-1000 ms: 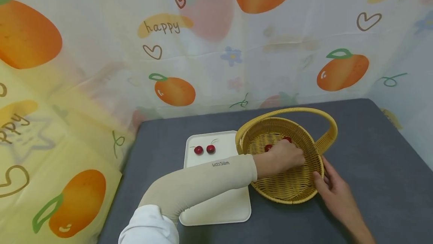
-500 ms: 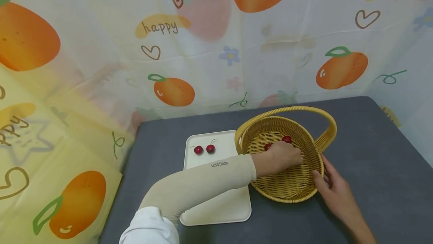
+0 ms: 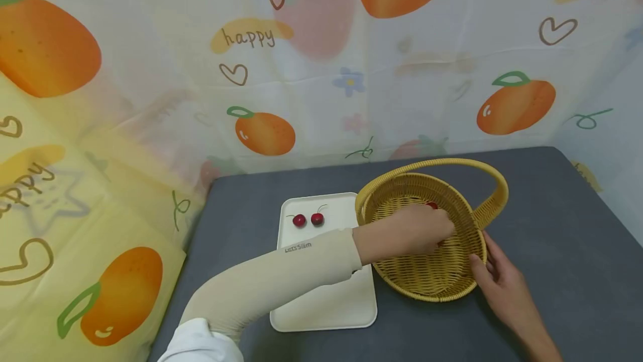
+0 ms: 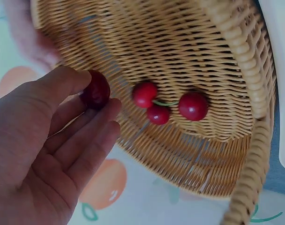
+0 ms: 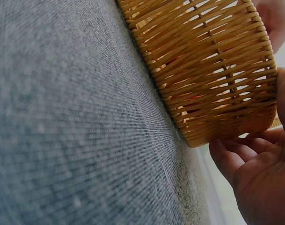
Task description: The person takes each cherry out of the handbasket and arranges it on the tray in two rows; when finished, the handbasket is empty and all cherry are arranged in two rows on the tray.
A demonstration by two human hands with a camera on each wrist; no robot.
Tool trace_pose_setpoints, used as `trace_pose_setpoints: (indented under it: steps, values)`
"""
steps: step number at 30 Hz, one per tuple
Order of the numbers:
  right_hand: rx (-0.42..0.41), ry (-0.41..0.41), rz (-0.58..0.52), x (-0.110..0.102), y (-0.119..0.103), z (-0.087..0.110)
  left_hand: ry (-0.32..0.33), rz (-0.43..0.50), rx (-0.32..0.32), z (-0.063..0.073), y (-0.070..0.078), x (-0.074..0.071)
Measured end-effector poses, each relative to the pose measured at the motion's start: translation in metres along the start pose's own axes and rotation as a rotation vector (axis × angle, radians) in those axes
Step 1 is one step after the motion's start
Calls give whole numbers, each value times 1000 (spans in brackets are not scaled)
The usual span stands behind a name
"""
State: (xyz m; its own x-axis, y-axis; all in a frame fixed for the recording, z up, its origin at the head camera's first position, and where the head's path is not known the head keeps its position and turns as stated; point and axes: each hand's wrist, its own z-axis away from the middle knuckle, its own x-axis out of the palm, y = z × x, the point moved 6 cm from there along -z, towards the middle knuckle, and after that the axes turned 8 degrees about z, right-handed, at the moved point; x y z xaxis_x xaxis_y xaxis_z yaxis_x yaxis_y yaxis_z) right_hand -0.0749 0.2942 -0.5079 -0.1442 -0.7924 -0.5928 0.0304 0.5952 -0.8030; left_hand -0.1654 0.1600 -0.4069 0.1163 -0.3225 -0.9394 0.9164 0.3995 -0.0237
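My left hand (image 3: 422, 228) is over the inside of a round wicker basket (image 3: 427, 284). In the left wrist view its thumb and index finger pinch a dark red cherry (image 4: 96, 90), while the other fingers stay extended. Beyond it, a bright red cherry (image 4: 145, 93), a smaller cherry (image 4: 158, 114) and a darker cherry (image 4: 193, 106) lie in the basket, a green stem between them. From the head, the left hand hides most of these. My right hand (image 3: 504, 284) grips the basket's right side, thumb at the rim and fingers along the outer wall.
Left of the basket lies a white tray (image 3: 326, 309), bearing a stemmed cherry (image 3: 299, 220) and another cherry (image 3: 317, 218). The basket's tall arched handle (image 3: 447, 162) rises over its far side. A dark grey tabletop (image 3: 567, 228) meets a fruit-printed cloth (image 3: 311, 100) behind.
My left hand has shifted a little within the basket and its forearm has drawn back, now covering a cherry that showed beside it. The right hand keeps its hold on the basket.
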Motion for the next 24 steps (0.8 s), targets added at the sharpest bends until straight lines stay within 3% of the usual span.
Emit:
trace_pose_setpoints:
  steps: [4, 8, 12, 15, 19, 24]
  values:
    - [22, 5, 7, 0, 4, 2, 64, 37, 33, 28, 6, -11]
    - [14, 26, 7, -2, 6, 4, 208, 28, 95, 63, 13, -16]
    - [7, 42, 13, -4, 5, 4, 338, 41, 147, 93, 20, -13]
    - [12, 39, 21, -3, 6, 4, 394, 55, 174, 114, 26, -6]
    - [17, 21, 18, 2, 5, 2, 397, 97, 182, 140, 35, 10]
    - [11, 13, 18, 3, 2, 0, 257, 224, 157, 161, 36, 37]
